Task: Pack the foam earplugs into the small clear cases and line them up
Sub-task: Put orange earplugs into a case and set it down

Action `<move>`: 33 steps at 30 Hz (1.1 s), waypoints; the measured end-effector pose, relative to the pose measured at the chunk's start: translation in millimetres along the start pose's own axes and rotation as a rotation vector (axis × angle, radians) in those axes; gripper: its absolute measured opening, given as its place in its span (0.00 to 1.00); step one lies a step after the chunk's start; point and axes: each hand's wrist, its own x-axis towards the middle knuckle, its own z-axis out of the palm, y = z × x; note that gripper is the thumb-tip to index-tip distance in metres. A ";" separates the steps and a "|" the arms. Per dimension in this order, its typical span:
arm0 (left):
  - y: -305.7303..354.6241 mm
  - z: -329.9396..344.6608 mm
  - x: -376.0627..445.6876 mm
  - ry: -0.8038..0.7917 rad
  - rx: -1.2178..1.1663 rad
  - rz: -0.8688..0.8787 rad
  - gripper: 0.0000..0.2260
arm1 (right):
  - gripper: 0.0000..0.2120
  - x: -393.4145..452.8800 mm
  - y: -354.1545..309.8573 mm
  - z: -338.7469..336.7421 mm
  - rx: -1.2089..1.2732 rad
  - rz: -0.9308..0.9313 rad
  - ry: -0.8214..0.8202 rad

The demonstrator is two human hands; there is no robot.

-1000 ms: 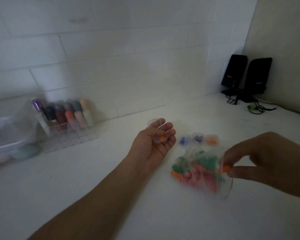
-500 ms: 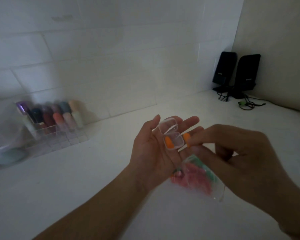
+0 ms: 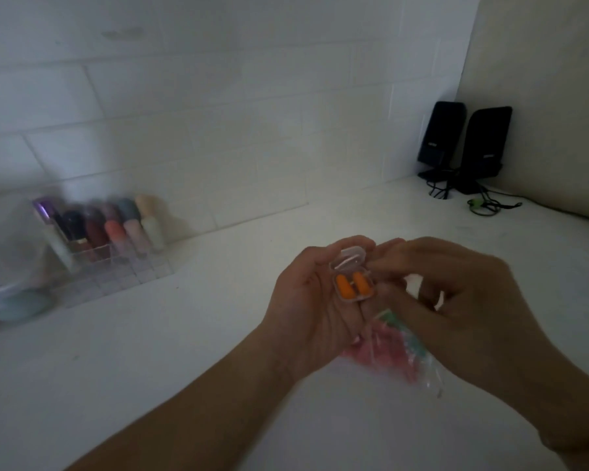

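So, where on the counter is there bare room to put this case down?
Bare counter lies between the clear organizer and the left hand, and also between the hands and the speakers. Crowded: under the right hand, where the earplug bag lies.

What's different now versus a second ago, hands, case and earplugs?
The right hand carried an orange earplug from the bag up to the clear case and let it go; two orange earplugs now lie in the case instead of one. The left hand lifted toward the camera. Its grip on the open case is unchanged, and the bag stays on the counter.
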 end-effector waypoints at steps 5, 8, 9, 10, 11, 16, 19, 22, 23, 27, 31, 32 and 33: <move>-0.2 0.6 -1.7 -0.031 -0.066 0.038 0.35 | 0.06 1.1 -1.0 -7.1 0.049 0.146 0.140; -1.9 4.5 -3.5 -0.087 -0.008 0.049 0.42 | 0.09 2.5 -4.2 -4.7 -0.057 0.126 0.056; -2.2 5.5 -4.3 -0.110 0.015 0.051 0.43 | 0.13 1.7 -4.5 -3.6 -0.074 0.128 0.019; -2.3 5.8 -5.3 -0.126 0.040 0.055 0.43 | 0.14 1.1 -5.2 -2.9 -0.082 0.138 -0.018; -2.7 5.7 -5.8 -0.136 0.068 0.061 0.44 | 0.14 0.4 -6.5 -3.1 -0.082 0.149 -0.055; -3.5 1.7 -7.8 -0.208 0.218 0.076 0.44 | 0.13 2.7 -5.4 -7.3 0.039 0.224 -0.133; -4.9 2.4 -8.9 -0.276 0.277 0.068 0.44 | 0.11 5.0 -6.5 -9.6 0.149 0.255 -0.172; -4.4 4.6 -6.2 -0.172 0.428 0.129 0.42 | 0.05 6.2 -10.6 -16.5 0.319 0.305 -0.204; -4.6 4.3 -5.6 -0.102 0.535 0.181 0.41 | 0.04 8.0 -7.4 -19.8 0.390 0.364 -0.190; -6.6 -3.3 -5.7 -0.010 1.282 0.284 0.40 | 0.09 17.5 26.1 -39.9 0.601 0.502 0.071; -14.0 -13.6 -5.9 -0.216 2.106 0.324 0.45 | 0.08 16.4 75.6 -25.5 0.502 0.656 0.171; -15.2 -15.1 -5.5 -0.210 2.222 0.345 0.44 | 0.07 15.2 86.4 -18.4 0.442 0.683 0.160; -15.6 -16.0 -6.0 -0.202 2.275 0.352 0.42 | 0.07 13.9 95.2 -12.0 0.382 0.696 0.143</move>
